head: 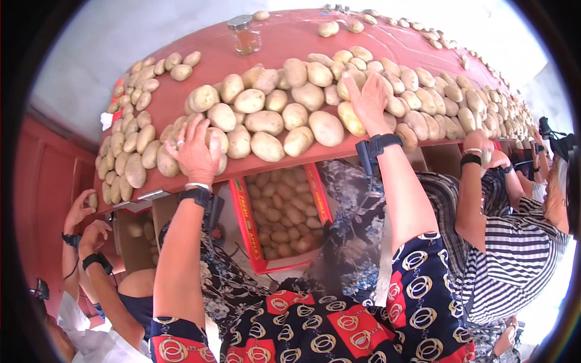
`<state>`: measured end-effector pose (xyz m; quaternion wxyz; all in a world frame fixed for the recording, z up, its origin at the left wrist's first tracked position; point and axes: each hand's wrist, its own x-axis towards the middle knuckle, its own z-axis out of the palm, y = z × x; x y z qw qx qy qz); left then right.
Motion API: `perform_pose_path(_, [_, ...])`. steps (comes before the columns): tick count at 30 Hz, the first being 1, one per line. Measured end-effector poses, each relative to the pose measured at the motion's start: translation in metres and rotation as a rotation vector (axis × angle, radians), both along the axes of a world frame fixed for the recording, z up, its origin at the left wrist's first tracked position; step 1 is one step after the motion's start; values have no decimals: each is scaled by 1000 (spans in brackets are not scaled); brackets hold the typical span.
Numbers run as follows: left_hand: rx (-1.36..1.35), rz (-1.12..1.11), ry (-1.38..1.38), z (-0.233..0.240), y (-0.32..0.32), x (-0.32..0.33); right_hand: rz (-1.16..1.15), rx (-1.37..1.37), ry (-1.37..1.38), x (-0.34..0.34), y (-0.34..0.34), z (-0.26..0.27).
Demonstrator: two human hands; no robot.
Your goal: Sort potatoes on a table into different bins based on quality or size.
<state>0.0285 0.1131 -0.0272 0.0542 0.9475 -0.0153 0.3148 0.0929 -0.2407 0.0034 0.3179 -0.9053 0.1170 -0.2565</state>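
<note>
Potatoes lie side by side in a broad band along the near edge of a red table. My left hand rests palm down over potatoes at the left part of the band, fingers spread, a ring on one finger; what lies under the palm is partly hidden. My right hand reaches farther in and lies over potatoes right of the middle, thumb apart from the fingers; whether it grips one is hidden. Below the table edge, between my legs, a red printed cardboard box holds many potatoes.
A lidded glass jar stands toward the table's far side. Co-workers' hands are at the left corner, one holding a potato, and at the right edge. Another cardboard box with potatoes sits at the lower left. Loose potatoes lie farther back.
</note>
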Motion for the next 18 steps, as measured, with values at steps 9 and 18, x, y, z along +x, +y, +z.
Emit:
perform_pose_path(9, [-3, -29, 32, 2, 1, -1, -75, -345, 85, 0, 10, -21])
perform_pose_path(18, [47, -341, -69, 35, -36, 7, -159, -215, 63, 0, 18, -24])
